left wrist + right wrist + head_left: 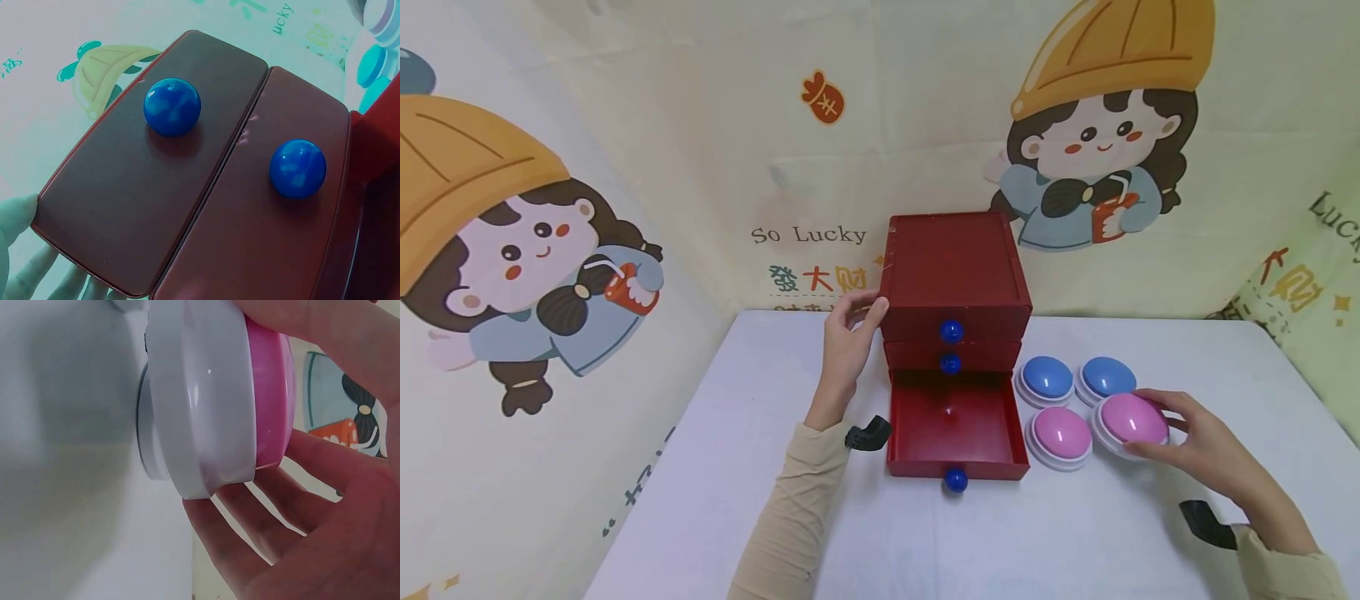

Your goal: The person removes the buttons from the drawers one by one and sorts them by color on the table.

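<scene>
My right hand (pixel 1198 442) grips a pink dome push button (pixel 1131 418) by its white rim (pixel 219 400), thumb on one side and fingers on the other. The button appears raised slightly off the table. Beside it stand another pink push button (pixel 1063 433) and two blue ones, one at the left (pixel 1047 377) and one at the right (pixel 1108 377). My left hand (pixel 850 346) touches the left side of a dark red drawer cabinet (pixel 958 258), its thumb (pixel 19 215) at the top drawer's front edge and its fingers along the side.
The cabinet's bottom drawer (pixel 958 417) is pulled out, with its blue ball knob (pixel 956 480) facing me. The two upper drawers have blue knobs too and are closed. A white table (pixel 737 467) lies beneath, with a printed cloth (pixel 715 167) behind it.
</scene>
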`<control>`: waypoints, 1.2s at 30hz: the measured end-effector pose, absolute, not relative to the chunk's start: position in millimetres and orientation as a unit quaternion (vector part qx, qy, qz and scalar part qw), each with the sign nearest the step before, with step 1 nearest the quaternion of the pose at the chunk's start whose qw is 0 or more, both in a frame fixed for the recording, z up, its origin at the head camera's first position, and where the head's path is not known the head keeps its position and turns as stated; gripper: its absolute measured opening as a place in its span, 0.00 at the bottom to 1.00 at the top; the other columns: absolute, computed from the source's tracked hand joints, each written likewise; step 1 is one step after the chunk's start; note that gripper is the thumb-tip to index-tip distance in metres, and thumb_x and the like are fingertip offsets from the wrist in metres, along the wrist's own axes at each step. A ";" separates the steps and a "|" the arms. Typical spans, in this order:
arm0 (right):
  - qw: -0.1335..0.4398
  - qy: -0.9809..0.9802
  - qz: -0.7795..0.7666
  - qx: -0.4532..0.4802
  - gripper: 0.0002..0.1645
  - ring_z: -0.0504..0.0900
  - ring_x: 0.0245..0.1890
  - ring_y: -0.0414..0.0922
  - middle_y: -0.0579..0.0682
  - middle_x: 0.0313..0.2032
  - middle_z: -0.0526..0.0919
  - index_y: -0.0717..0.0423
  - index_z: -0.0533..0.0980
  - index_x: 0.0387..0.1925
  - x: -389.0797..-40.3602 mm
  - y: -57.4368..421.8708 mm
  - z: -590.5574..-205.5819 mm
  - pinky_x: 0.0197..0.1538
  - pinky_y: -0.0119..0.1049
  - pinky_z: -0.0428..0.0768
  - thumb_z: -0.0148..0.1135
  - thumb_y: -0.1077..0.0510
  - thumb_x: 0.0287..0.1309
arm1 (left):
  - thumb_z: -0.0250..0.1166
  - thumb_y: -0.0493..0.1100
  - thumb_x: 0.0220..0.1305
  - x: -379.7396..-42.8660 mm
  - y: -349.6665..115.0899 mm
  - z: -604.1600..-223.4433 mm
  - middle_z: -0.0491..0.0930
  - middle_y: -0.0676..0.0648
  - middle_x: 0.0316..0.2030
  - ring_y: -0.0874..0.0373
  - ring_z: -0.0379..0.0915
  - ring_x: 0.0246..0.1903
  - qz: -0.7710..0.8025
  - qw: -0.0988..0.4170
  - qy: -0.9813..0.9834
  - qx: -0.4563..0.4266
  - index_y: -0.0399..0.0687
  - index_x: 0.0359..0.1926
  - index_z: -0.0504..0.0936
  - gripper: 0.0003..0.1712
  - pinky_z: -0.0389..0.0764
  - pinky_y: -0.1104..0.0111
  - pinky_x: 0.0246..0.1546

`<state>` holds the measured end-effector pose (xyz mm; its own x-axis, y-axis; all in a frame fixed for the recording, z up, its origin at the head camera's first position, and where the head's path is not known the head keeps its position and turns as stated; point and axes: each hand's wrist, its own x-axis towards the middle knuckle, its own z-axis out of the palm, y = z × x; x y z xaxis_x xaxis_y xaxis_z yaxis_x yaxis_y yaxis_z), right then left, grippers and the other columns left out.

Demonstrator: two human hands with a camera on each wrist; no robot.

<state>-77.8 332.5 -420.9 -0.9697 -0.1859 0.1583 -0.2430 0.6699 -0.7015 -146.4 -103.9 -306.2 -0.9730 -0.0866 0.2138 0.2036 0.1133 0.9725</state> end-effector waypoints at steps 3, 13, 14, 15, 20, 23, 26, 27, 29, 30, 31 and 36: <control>0.030 -0.914 0.387 0.115 0.44 0.59 0.48 0.14 0.64 0.54 0.74 0.70 0.71 0.59 -78.6 335.1 -423.6 0.43 0.08 0.65 0.82 0.60 0.40 | 0.64 0.45 0.69 -149.0 -105.4 -310.9 0.77 0.41 0.55 0.45 0.72 0.54 -0.665 0.113 -0.737 -0.040 0.39 0.58 0.77 0.21 0.77 0.60 0.51; 0.011 -0.917 0.384 0.103 0.43 0.60 0.46 0.12 0.63 0.53 0.76 0.69 0.70 0.59 -75.5 345.6 -429.9 0.42 0.10 0.67 0.81 0.58 0.43 | 0.63 0.44 0.69 -146.5 -104.1 -308.6 0.77 0.42 0.55 0.46 0.73 0.53 -0.664 0.109 -0.739 -0.038 0.37 0.58 0.76 0.21 0.77 0.65 0.48; 0.008 -0.917 0.384 0.105 0.43 0.60 0.46 0.12 0.63 0.53 0.76 0.69 0.70 0.60 -74.6 346.2 -430.2 0.42 0.10 0.67 0.80 0.58 0.44 | 0.63 0.44 0.69 -146.4 -104.1 -308.6 0.77 0.42 0.55 0.47 0.73 0.53 -0.664 0.109 -0.739 -0.038 0.37 0.58 0.77 0.21 0.77 0.65 0.48; 0.008 -0.918 0.382 0.104 0.43 0.60 0.46 0.12 0.63 0.53 0.76 0.69 0.71 0.59 -74.1 346.6 -430.6 0.42 0.10 0.67 0.81 0.57 0.43 | 0.63 0.44 0.69 -146.7 -104.0 -308.8 0.77 0.42 0.55 0.48 0.73 0.52 -0.663 0.109 -0.740 -0.038 0.38 0.58 0.77 0.21 0.77 0.64 0.49; -0.015 -0.922 0.374 0.099 0.44 0.58 0.45 0.11 0.68 0.55 0.74 0.69 0.70 0.60 -73.1 347.0 -434.0 0.42 0.10 0.68 0.80 0.55 0.45 | 0.63 0.44 0.69 -146.9 -103.7 -309.5 0.77 0.41 0.55 0.48 0.73 0.52 -0.664 0.108 -0.739 -0.041 0.38 0.58 0.77 0.21 0.77 0.63 0.50; -0.027 -0.923 0.372 0.096 0.44 0.57 0.45 0.10 0.69 0.56 0.74 0.69 0.70 0.60 -73.4 346.2 -436.3 0.41 0.10 0.68 0.80 0.54 0.45 | 0.63 0.44 0.69 -146.7 -103.8 -309.2 0.77 0.41 0.56 0.46 0.73 0.53 -0.664 0.108 -0.739 -0.045 0.37 0.58 0.76 0.21 0.77 0.64 0.49; -0.032 -0.922 0.374 0.096 0.44 0.57 0.44 0.10 0.70 0.56 0.74 0.70 0.70 0.60 -74.1 345.1 -438.4 0.41 0.11 0.68 0.80 0.55 0.45 | 0.63 0.44 0.69 -146.5 -103.9 -308.7 0.77 0.41 0.55 0.47 0.73 0.53 -0.664 0.109 -0.739 -0.044 0.37 0.58 0.77 0.21 0.77 0.64 0.50; -0.036 -0.923 0.372 0.095 0.44 0.57 0.44 0.10 0.70 0.56 0.74 0.70 0.69 0.60 -74.4 344.6 -438.7 0.41 0.11 0.68 0.80 0.55 0.45 | 0.63 0.44 0.69 -146.4 -104.0 -308.5 0.77 0.41 0.55 0.47 0.74 0.52 -0.663 0.109 -0.739 -0.043 0.37 0.58 0.77 0.21 0.77 0.63 0.50; -0.045 -0.925 0.366 0.091 0.45 0.59 0.44 0.13 0.70 0.56 0.74 0.71 0.69 0.61 -75.2 343.7 -438.3 0.41 0.12 0.69 0.80 0.54 0.46 | 0.63 0.44 0.69 -146.4 -104.2 -308.3 0.77 0.42 0.55 0.49 0.74 0.52 -0.663 0.109 -0.739 -0.040 0.38 0.58 0.77 0.21 0.77 0.63 0.50; -0.050 -0.927 0.361 0.085 0.46 0.62 0.45 0.16 0.70 0.57 0.73 0.70 0.69 0.61 -75.9 343.1 -437.7 0.41 0.13 0.70 0.80 0.53 0.46 | 0.63 0.44 0.69 -146.4 -104.3 -308.2 0.77 0.42 0.55 0.50 0.74 0.52 -0.663 0.110 -0.740 -0.038 0.38 0.58 0.77 0.21 0.77 0.63 0.50; -0.057 -0.929 0.357 0.082 0.47 0.66 0.48 0.22 0.71 0.57 0.73 0.71 0.68 0.62 -76.4 342.4 -436.9 0.41 0.13 0.70 0.79 0.52 0.46 | 0.63 0.44 0.69 -146.4 -104.4 -307.9 0.77 0.42 0.55 0.51 0.74 0.51 -0.663 0.110 -0.740 -0.038 0.38 0.58 0.77 0.21 0.77 0.64 0.49; -0.089 -0.931 0.347 0.064 0.50 0.71 0.56 0.62 0.72 0.60 0.70 0.72 0.65 0.64 -77.0 339.1 -432.7 0.40 0.17 0.74 0.78 0.49 0.48 | 0.64 0.44 0.69 -146.4 -103.8 -307.4 0.77 0.42 0.55 0.53 0.74 0.51 -0.664 0.108 -0.739 -0.036 0.38 0.58 0.77 0.21 0.77 0.67 0.48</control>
